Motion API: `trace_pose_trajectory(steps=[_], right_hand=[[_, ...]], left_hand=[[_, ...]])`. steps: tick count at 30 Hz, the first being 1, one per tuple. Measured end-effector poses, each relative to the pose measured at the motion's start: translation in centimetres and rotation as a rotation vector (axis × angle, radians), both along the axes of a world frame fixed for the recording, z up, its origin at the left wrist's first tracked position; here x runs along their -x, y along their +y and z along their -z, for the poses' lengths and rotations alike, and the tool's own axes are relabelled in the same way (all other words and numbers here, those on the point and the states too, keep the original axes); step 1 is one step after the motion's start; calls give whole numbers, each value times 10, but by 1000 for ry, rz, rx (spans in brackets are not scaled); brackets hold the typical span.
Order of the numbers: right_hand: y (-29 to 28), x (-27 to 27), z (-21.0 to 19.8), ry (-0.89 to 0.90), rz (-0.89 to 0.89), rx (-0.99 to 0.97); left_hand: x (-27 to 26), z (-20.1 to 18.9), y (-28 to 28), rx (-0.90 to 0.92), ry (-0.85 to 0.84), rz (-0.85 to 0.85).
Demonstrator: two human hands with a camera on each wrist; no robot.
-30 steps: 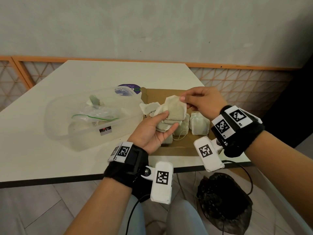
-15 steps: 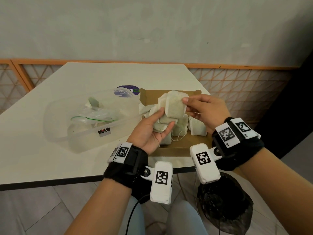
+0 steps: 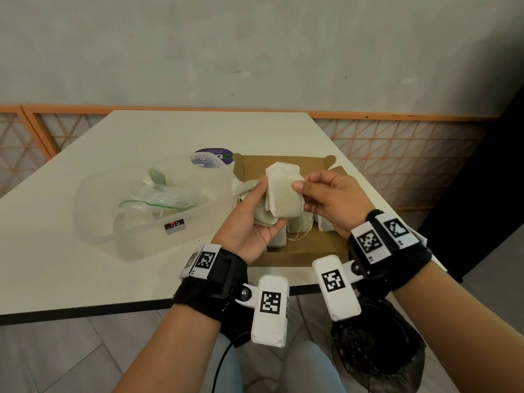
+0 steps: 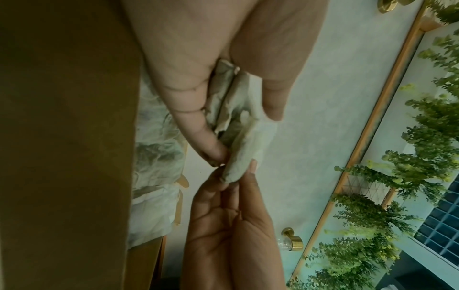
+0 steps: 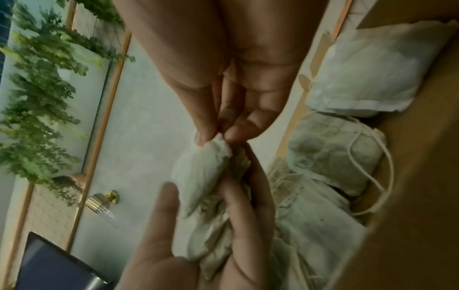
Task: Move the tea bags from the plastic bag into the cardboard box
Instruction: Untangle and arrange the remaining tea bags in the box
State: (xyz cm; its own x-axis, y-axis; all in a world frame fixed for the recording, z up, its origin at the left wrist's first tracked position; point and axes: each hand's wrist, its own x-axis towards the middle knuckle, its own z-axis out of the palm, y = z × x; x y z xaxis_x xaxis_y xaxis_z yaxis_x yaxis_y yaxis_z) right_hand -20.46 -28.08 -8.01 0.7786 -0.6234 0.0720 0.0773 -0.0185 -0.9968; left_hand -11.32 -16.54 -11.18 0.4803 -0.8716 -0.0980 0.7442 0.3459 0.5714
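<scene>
My left hand (image 3: 255, 219) holds a small stack of pale tea bags (image 3: 265, 215) above the open cardboard box (image 3: 320, 242). My right hand (image 3: 326, 199) pinches the top tea bag (image 3: 283, 194) by its right edge between thumb and fingers. In the left wrist view the tea bags (image 4: 236, 121) lie between my thumb and fingers, with my right hand (image 4: 236, 225) pinching the far end. The right wrist view shows the pinched tea bag (image 5: 201, 172) and several more tea bags (image 5: 335, 157) lying in the box. The crumpled plastic bag (image 3: 158, 198) with a green seal sits in a clear tub.
The clear plastic tub (image 3: 99, 222) stands left of the box on the white table (image 3: 56, 251). A round purple-and-white lid (image 3: 211, 160) lies behind it. The table's front edge is close below my wrists. A black bag (image 3: 380, 353) sits on the floor at the right.
My right hand has come down and nearer with the top tea bag still pinched. My left hand has risen a little and its fingers have closed more round the stack.
</scene>
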Motion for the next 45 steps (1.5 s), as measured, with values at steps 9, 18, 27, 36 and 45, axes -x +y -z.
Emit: trace_pose_trajectory(steps=[9, 18, 27, 36, 45], right_hand=[[4, 1, -4, 40, 179, 564], [-10, -9, -27, 377, -30, 936], [-18, -13, -35, 406, -165, 840], [-17, -11, -38, 349, -176, 879], [-16, -7, -30, 287, -65, 995]], left_hand=[[-3, 9, -5, -43, -70, -65], [-4, 11, -7, -70, -136, -44], [-3, 9, -6, -86, -133, -44], [-3, 8, -7, -69, -98, -36], [-1, 4, -5, -78, -109, -34]])
